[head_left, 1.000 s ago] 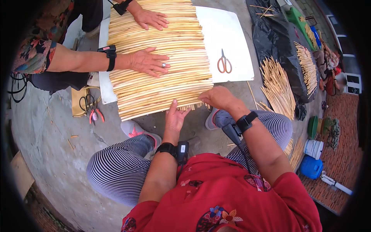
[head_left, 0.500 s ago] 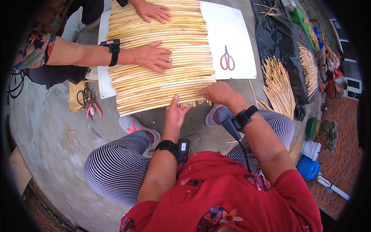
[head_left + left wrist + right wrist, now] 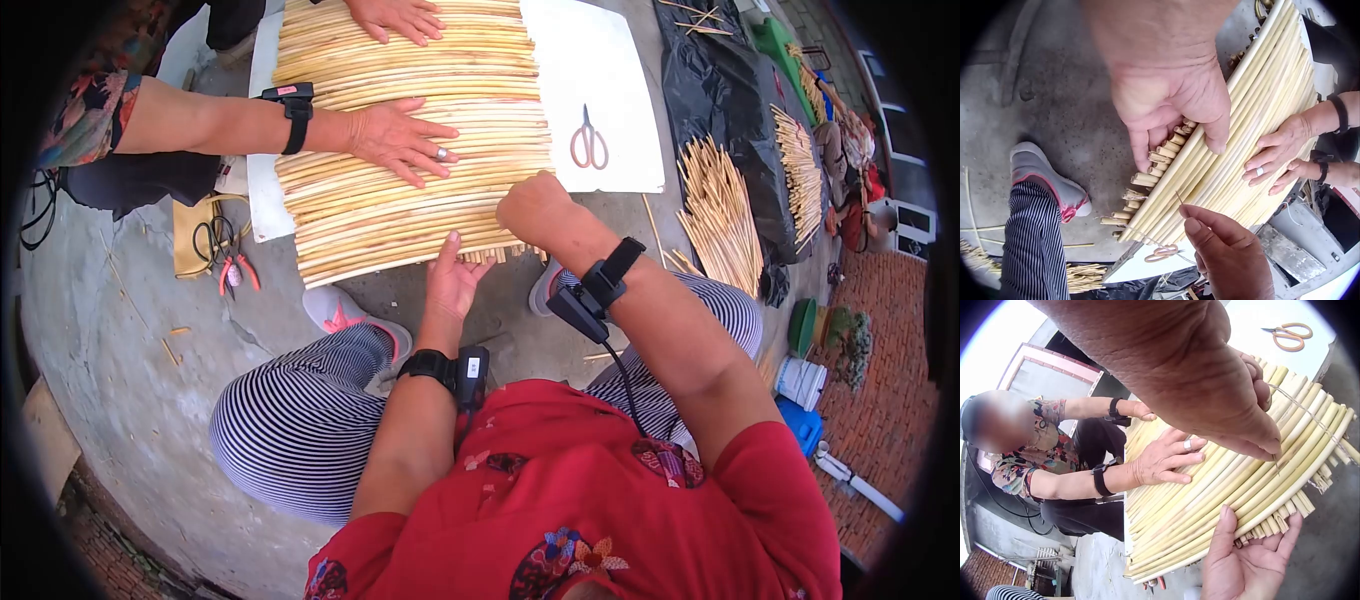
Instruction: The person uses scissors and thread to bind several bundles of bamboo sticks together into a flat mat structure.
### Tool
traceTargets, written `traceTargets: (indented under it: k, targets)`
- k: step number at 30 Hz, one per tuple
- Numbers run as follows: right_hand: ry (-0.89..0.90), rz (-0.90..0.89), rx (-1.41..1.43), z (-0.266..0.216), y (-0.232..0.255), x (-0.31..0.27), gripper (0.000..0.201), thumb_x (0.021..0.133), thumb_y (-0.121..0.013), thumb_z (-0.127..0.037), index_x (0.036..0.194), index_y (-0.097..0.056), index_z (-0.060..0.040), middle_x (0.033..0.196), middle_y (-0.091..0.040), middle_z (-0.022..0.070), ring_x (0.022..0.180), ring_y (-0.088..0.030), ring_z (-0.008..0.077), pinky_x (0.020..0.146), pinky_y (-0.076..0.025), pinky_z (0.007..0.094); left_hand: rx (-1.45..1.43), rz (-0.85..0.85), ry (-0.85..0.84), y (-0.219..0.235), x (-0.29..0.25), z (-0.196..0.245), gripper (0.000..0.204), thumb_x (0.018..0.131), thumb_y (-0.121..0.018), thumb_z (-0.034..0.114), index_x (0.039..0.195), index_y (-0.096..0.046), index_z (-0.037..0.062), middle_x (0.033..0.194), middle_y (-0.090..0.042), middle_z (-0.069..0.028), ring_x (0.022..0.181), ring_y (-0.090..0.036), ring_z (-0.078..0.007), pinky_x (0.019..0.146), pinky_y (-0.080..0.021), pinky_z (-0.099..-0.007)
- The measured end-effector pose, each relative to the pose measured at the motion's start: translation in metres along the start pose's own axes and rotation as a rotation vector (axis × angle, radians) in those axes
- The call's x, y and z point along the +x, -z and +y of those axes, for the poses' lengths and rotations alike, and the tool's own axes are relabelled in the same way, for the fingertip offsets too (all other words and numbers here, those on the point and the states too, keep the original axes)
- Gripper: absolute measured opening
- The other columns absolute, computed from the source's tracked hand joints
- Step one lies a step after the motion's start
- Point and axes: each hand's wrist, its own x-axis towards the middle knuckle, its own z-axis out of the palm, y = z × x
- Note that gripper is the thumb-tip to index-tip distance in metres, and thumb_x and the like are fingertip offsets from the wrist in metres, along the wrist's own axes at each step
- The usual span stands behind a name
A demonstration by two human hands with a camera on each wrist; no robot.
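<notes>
A thick layer of pale plant stalks lies in rows in front of me, with more cut stalk ends showing under its near edge. My left hand holds that near edge, thumb on top and fingers underneath. Over the stalks near the right end, my right hand pinches a thin needle between thumb and fingertips, its point close over the stalks. Twine runs across the stalks near their ends. Another person's hands lie flat on the layer, one wearing a ring, the other farther off.
Under the stalks is a white board with scissors on it. Bundles of stalks lie on black plastic sheeting at the right. Red-handled pliers rest on the concrete at left, near my shoe.
My right hand has moved from the near right corner inward over the stalks, its wrist turning. My left hand keeps its hold on the edge. The other person's hands stay on the stalks.
</notes>
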Motion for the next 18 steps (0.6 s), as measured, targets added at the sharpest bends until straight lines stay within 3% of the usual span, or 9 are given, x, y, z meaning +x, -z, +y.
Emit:
traceTargets:
  k: [3, 8, 18]
  targets:
    - [0.031, 0.092, -0.021, -0.0029, 0.001, -0.0029, 0.013, 0.077, -0.057, -0.013, 0.076, -0.07, -0.0113, 0.076, -0.068, 0.0068, 0.077, -0.067, 0.0219, 0.064, -0.049, 0.0351, -0.026, -0.011, 0.037, 0.0043, 0.0025, -0.0011, 0.048, 0.087, -0.059, 0.033, 0.124, -0.044, 0.0063, 0.12, -0.054, -0.0121, 0.109, -0.054, -0.026, 0.092, -0.044, -0.0457]
    - [0.041, 0.078, -0.024, -0.0015, -0.001, -0.0021, 0.013, 0.077, -0.057, -0.012, 0.077, -0.07, -0.0102, 0.077, -0.068, 0.0078, 0.077, -0.067, 0.0217, 0.063, -0.05, 0.034, -0.087, -0.077, 0.124, 0.0017, -0.0004, 0.0013, 0.053, 0.087, -0.059, 0.039, 0.126, -0.043, 0.0074, 0.122, -0.053, -0.0114, 0.111, -0.052, -0.0255, 0.094, -0.042, -0.0462]
    - [0.034, 0.059, 0.007, -0.0016, -0.0012, 0.0028, 0.013, 0.077, -0.057, -0.012, 0.077, -0.07, -0.0095, 0.078, -0.068, 0.009, 0.078, -0.067, 0.023, 0.066, -0.052, 0.0337, 0.014, 0.0, 0.069, 0.0041, 0.0033, -0.0009, 0.052, 0.088, -0.057, 0.039, 0.124, -0.044, 0.0055, 0.117, -0.056, -0.0129, 0.103, -0.058, -0.0258, 0.09, -0.045, -0.0459]
